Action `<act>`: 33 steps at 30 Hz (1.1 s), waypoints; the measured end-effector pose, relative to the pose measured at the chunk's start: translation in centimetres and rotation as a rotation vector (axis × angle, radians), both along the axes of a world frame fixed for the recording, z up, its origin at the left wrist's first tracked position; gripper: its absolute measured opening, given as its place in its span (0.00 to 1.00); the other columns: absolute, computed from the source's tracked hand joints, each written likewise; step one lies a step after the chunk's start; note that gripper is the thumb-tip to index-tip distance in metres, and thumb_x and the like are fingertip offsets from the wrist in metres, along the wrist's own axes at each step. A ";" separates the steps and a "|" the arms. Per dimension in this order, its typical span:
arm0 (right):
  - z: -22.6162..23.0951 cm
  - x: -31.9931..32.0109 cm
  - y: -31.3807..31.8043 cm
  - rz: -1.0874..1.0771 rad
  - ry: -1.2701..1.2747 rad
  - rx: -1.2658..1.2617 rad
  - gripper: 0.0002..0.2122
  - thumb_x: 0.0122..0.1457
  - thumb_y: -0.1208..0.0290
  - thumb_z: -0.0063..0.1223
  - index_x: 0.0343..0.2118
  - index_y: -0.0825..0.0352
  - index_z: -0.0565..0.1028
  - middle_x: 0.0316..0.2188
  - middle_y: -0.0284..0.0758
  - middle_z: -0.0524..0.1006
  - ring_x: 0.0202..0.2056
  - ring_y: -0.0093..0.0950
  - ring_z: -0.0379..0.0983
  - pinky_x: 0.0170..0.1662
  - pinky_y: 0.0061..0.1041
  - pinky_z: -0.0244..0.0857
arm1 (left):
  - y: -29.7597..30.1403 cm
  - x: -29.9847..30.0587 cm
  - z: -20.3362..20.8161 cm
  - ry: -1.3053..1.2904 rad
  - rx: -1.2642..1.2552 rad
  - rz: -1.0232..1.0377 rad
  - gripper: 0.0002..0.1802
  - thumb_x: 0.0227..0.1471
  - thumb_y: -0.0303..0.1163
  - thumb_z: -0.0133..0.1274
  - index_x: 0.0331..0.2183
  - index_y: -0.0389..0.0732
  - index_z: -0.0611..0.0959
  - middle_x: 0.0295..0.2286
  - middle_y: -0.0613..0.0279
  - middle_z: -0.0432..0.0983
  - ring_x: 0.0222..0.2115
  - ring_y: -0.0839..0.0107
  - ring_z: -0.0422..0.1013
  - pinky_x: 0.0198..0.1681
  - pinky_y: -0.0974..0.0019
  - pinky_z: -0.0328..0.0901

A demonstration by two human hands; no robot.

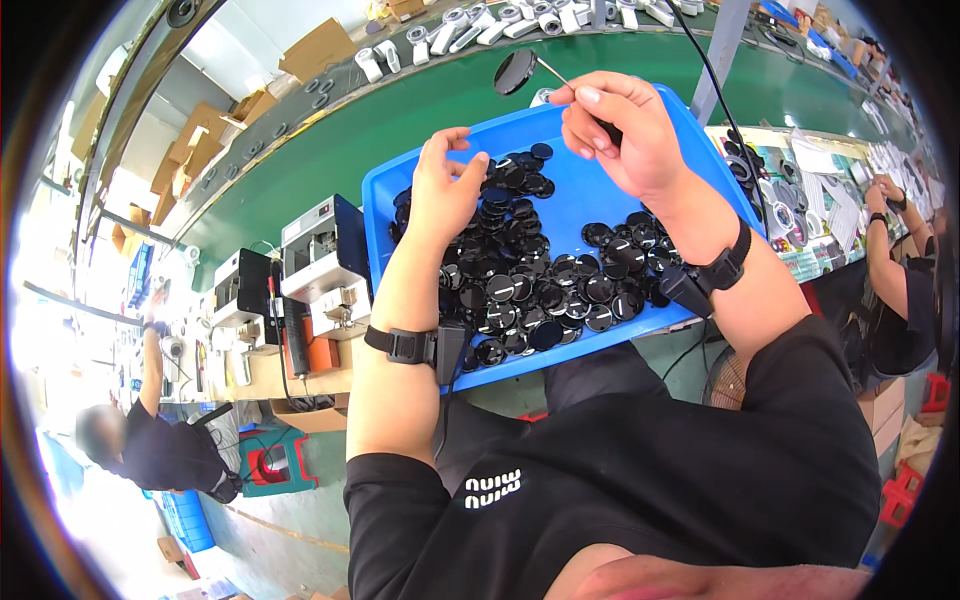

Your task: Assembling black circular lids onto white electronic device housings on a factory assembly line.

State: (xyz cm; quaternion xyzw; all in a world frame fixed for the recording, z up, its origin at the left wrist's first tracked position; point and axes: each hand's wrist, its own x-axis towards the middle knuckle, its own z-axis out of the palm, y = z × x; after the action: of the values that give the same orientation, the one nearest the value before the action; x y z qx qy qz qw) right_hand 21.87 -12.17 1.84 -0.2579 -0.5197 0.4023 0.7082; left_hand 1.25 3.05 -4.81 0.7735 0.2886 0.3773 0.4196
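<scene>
My right hand (622, 125) is closed around a thin metal-shafted tool (554, 72), its dark handle mostly hidden in the palm. A glossy black disc (515, 72) is at the tool's far tip, beyond the tray's far edge; how it is held there I cannot tell. My left hand (450, 185) is raised over the left part of the blue tray (560, 125), thumb and fingers apart, with nothing between them. Many loose black discs (545, 290) lie heaped in the tray, mostly toward its near and left sides.
A green conveyor belt (420, 115) runs beyond the tray, with white handheld housings (465, 38) along its far side. Two bench machines (325, 255) stand left of the tray. Co-workers sit left (165, 450) and right (895, 290). A metal post (722, 65) rises at the far right.
</scene>
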 end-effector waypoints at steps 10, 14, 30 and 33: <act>0.3 0.3 -0.2 0.081 -0.035 0.007 0.12 0.68 0.70 0.55 0.42 0.74 0.85 0.14 0.27 0.67 0.19 0.16 0.64 0.25 0.22 0.61 | 0.3 0.1 -0.6 0.016 0.041 0.009 0.23 0.57 0.29 0.63 0.53 0.34 0.77 0.46 0.50 0.74 0.28 0.70 0.78 0.35 0.64 0.73; 0.2 0.2 -0.2 0.081 -0.098 0.010 0.12 0.68 0.70 0.55 0.41 0.74 0.85 0.14 0.27 0.67 0.19 0.16 0.64 0.25 0.21 0.61 | 0.3 0.2 -0.7 0.014 0.045 0.014 0.23 0.57 0.29 0.63 0.52 0.34 0.77 0.46 0.51 0.75 0.27 0.70 0.78 0.36 0.64 0.72; 0.3 0.2 0.0 0.108 -0.037 -0.094 0.13 0.67 0.69 0.55 0.35 0.75 0.84 0.14 0.27 0.66 0.18 0.16 0.61 0.26 0.21 0.61 | 0.3 0.2 -0.3 0.003 0.045 0.004 0.23 0.58 0.32 0.64 0.53 0.35 0.78 0.46 0.52 0.76 0.27 0.72 0.77 0.35 0.65 0.73; 0.0 0.2 0.1 0.110 -0.226 -0.131 0.12 0.66 0.68 0.56 0.35 0.74 0.84 0.13 0.26 0.67 0.17 0.16 0.61 0.25 0.21 0.60 | 0.0 0.0 0.3 -0.080 -0.115 -0.100 0.22 0.63 0.33 0.60 0.56 0.36 0.76 0.48 0.52 0.74 0.33 0.70 0.79 0.33 0.66 0.75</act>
State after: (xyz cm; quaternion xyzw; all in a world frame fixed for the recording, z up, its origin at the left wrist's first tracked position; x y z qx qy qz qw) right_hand 22.11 -12.04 1.83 -0.3184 -0.5819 0.4423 0.6037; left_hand 1.30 3.08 -4.53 0.7458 0.2537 0.3693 0.4930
